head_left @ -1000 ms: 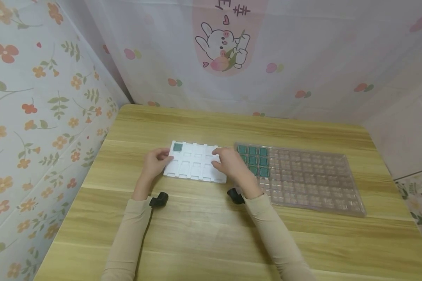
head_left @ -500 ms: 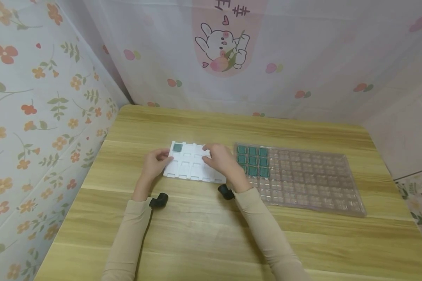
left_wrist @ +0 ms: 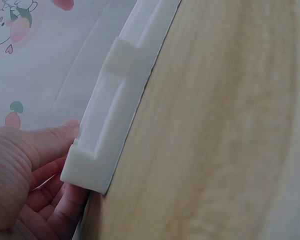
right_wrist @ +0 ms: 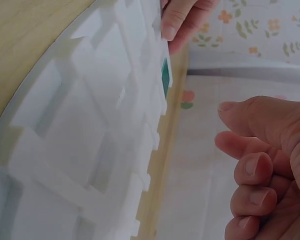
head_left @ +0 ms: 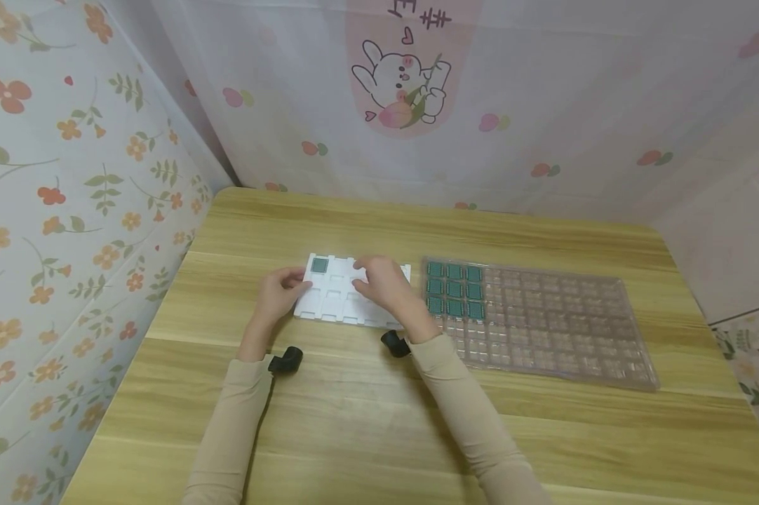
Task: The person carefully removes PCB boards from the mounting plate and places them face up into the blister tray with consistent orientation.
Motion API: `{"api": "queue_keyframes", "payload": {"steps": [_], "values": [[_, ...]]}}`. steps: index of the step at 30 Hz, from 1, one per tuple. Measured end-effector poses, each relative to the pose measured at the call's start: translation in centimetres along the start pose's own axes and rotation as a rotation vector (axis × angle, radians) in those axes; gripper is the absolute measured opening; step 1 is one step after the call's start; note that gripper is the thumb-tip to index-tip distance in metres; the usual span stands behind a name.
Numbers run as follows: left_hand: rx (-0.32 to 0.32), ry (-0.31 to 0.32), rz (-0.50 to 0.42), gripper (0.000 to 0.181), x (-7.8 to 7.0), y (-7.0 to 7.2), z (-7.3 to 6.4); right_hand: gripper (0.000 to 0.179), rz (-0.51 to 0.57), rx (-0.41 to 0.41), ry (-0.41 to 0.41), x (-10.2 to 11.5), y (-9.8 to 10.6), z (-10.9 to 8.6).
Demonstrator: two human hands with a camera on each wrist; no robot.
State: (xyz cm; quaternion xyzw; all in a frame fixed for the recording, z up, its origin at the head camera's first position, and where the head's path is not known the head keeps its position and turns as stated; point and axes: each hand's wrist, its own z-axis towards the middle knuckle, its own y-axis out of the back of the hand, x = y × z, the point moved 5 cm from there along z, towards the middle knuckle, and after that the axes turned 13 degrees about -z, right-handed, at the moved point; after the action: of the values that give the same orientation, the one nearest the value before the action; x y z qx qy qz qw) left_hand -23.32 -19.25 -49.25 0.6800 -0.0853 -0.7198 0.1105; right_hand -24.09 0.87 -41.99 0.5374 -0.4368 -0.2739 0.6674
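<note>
My left hand grips the left end of a white plastic tray lying on the table. In the left wrist view, its thumb lies against the tray's end and the curled fingers sit below. A square green chip occupies the tray's far left pocket. Over the tray's right part hovers my right hand. The right wrist view shows its thumb and index finger apart, nothing visible between them, and the other fingers curled. That hand hides part of the tray.
A larger clear plastic tray lies to the right, with several green chips in its left columns. Black wrist-worn pieces stick out near both cuffs. Printed curtains stand behind the wooden table and to its left.
My right hand has moved left across the white tray, uncovering its right end and more of the green chips in the clear tray. The left hand has stayed in place.
</note>
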Motion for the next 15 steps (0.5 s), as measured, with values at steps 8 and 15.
{"api": "queue_keyframes", "payload": {"steps": [8, 15], "values": [[-0.004, -0.004, 0.011, 0.032, -0.1, 0.1, -0.1, 0.029, -0.006, -0.006, 0.005, 0.7, -0.7, 0.7], [-0.009, -0.009, 0.012, 0.032, -0.1, 0.0, -0.1, 0.029, -0.005, 0.018, 0.000, 1.2, -1.3, 1.3]]}}
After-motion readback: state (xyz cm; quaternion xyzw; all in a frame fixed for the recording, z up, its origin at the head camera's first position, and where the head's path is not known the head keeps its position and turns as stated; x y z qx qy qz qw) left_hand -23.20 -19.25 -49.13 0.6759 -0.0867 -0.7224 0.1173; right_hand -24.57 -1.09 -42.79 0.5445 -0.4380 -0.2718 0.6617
